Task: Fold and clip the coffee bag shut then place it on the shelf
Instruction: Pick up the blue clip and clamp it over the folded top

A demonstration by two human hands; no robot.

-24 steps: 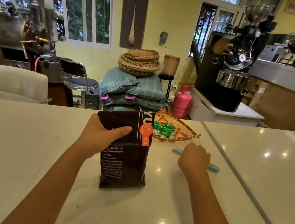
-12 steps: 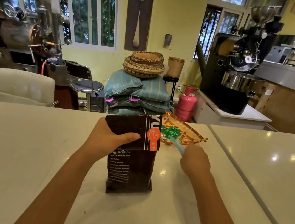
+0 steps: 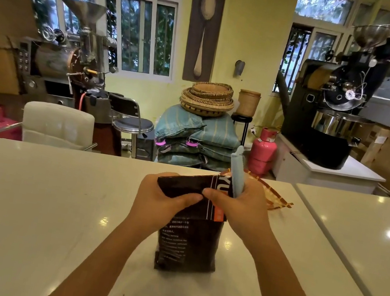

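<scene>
We see the dark coffee bag (image 3: 189, 240) standing upright on the white counter (image 3: 24, 196), its top folded over, with white letters "YU" on the fold and small print below too fine to read. The left hand (image 3: 161, 200) pinches the fold with its thumb on the near face, while the right hand (image 3: 240, 208) pinches beside it and grips a pale blue clip (image 3: 237, 175) pointing upward. Just beyond on the right lies an orange woven tray (image 3: 274, 199), its contents hidden.
</scene>
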